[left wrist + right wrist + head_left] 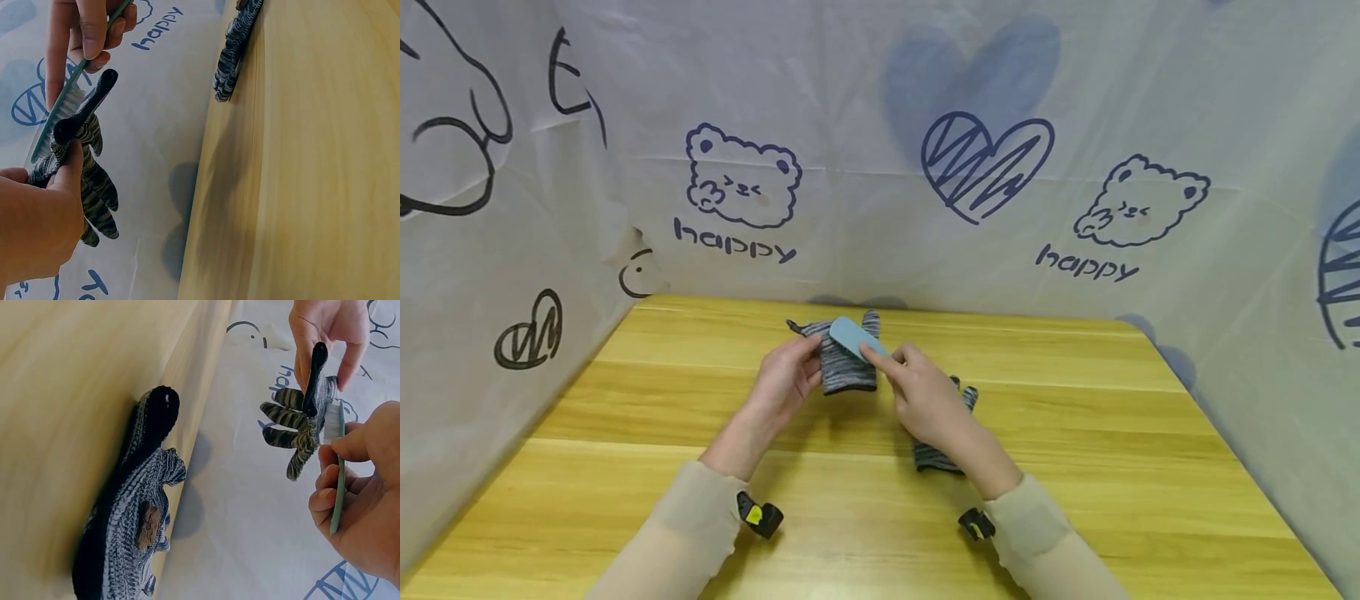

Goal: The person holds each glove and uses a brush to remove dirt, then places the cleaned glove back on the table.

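My left hand (785, 375) pinches the side of a grey-and-black striped knit glove (848, 367), held up above the table with its black cuff toward me. In my right hand (928, 398) is a light blue-green brush (854, 337), its handle gripped and a finger stretched along its back. White bristles (332, 423) rest against the glove's knit in the right wrist view. A second matching glove (134, 506) lies on the table beneath my right forearm, with a brown patch (149, 525) on its knit.
The wooden table (850, 517) ends at a white cloth backdrop (865, 233) printed with bears and hearts. More of that cloth (512, 275) hangs along the left side. Black wrist straps with cameras (762, 515) sit at both sleeve cuffs.
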Demonstrator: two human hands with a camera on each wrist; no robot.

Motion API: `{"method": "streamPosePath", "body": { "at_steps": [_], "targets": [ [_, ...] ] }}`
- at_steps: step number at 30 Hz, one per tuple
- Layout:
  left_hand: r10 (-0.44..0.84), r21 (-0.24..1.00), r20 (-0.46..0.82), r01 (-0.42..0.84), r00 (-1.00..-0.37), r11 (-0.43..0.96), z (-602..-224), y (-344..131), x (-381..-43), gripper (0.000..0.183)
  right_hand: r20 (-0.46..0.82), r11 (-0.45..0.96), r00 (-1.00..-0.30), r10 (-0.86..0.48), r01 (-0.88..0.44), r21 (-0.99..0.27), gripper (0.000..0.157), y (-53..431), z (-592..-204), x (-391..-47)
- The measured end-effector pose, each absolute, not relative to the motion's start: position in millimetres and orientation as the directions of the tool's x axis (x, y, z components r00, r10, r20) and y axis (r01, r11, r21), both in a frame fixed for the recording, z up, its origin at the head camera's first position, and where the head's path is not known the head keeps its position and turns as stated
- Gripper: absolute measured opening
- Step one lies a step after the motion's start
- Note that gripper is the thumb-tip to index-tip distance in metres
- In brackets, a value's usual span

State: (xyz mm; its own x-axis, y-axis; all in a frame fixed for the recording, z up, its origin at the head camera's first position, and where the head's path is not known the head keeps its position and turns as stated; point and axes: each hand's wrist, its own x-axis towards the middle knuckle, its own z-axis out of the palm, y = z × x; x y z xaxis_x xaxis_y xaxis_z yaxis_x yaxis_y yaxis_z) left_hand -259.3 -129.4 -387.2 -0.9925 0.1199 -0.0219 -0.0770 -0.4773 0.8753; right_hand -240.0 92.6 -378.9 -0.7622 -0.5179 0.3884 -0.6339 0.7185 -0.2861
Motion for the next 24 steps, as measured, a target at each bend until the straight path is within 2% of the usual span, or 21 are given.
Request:
{"method": "streamPosePath", "body": {
  "at_steps": [9, 18, 24],
  "targets": [
    [0.122, 0.890, -0.059, -0.107, -0.991, -0.443, -391.7, -129.3, -257.8, 0.020, 0.394, 0.720, -0.764, -0.512, -0.631, -0.288, 0.063, 97.1, -378.3, -239.3],
    [0.116, 0.895, -0.064, -0.109, -0.991, -0.432, -391.3, -129.5, -257.6, 0.015, 0.374, 0.717, -0.769, -0.518, -0.629, -0.300, 0.065, 98.5, -377.8, -241.2],
    [0.118, 0.912, -0.048, -0.092, -0.992, -0.399, -392.2, -127.6, -259.5, 0.038, 0.364, 0.713, -0.772, -0.521, -0.628, -0.312, 0.064, 99.0, -377.8, -242.2]
  ]
}}
